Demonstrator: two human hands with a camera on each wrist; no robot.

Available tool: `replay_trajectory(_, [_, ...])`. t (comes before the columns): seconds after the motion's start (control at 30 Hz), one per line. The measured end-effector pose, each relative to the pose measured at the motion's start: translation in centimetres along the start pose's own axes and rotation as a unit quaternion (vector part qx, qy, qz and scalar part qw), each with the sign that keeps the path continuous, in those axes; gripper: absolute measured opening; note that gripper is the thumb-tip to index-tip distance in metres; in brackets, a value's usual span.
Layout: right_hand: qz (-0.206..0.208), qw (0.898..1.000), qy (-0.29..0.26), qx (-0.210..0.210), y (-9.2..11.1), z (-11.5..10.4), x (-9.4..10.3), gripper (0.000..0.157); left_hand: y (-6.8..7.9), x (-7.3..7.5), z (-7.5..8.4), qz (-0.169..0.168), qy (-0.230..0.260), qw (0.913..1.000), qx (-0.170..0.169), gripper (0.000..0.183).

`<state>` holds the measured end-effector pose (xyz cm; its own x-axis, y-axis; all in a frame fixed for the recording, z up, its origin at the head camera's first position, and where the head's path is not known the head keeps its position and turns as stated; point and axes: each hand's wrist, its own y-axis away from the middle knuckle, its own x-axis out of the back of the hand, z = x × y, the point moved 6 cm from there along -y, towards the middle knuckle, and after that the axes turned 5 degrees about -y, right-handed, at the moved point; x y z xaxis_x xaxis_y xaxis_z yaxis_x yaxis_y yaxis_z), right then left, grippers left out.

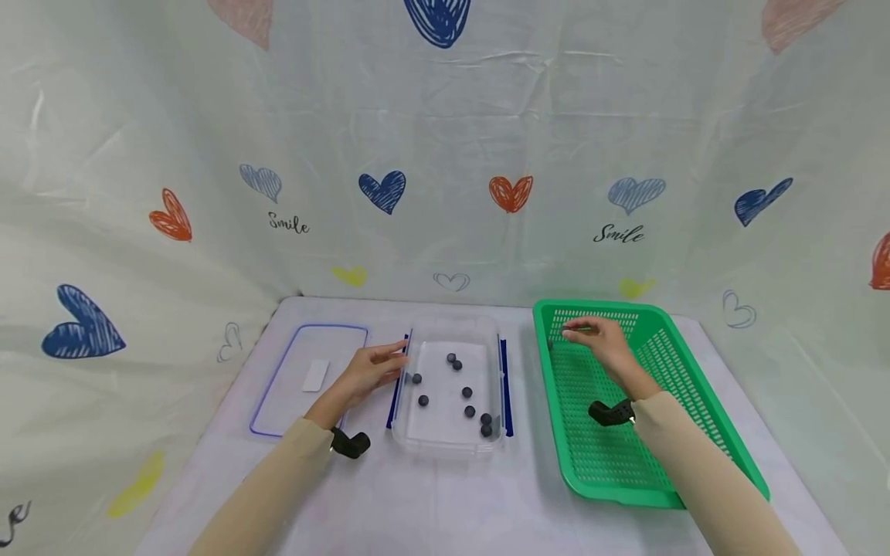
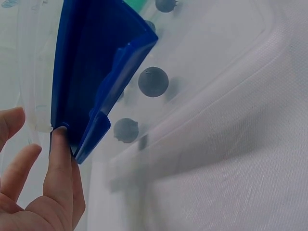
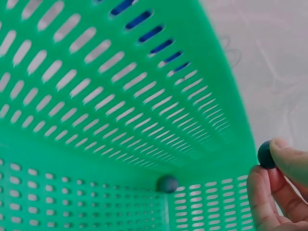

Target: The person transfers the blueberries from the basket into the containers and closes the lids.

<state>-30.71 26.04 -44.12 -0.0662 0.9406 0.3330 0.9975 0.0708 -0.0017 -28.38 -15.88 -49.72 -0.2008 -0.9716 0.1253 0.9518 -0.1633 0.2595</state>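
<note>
Between the thumb and fingers of my right hand (image 1: 603,344), a blueberry (image 3: 266,155) is pinched above the far left part of a green basket (image 1: 626,500). Another blueberry (image 3: 167,184) lies down in the basket's corner. My left hand (image 1: 371,372) is at the left side of a clear plastic box (image 1: 445,448), its fingers extended and touching the blue side latch (image 2: 91,72), which hangs unfastened. Several dark round blueberries (image 1: 467,392) with small ragged crowns are scattered on the box floor.
A clear lid with a blue rim (image 1: 260,413) lies left of the box, with a white label (image 1: 316,375) on it. The box's right blue latch (image 1: 507,390) is folded outward. Behind the table hangs a sheet printed with hearts (image 1: 511,193).
</note>
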Motion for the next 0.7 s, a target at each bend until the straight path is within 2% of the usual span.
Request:
replay_trajectory(0.4, [-0.023,0.999,-0.014,0.03,1.0,-3.7,-0.8,0.04,0.0,0.0,0.3,-0.002,0.007,1.0,-0.003,0.05])
replay_trajectory(0.7, [-0.042,0.998,-0.024,0.029,1.0,-5.8,-3.4,0.038,0.0,0.0,0.2,-0.006,0.011,0.9999,-0.008,0.051])
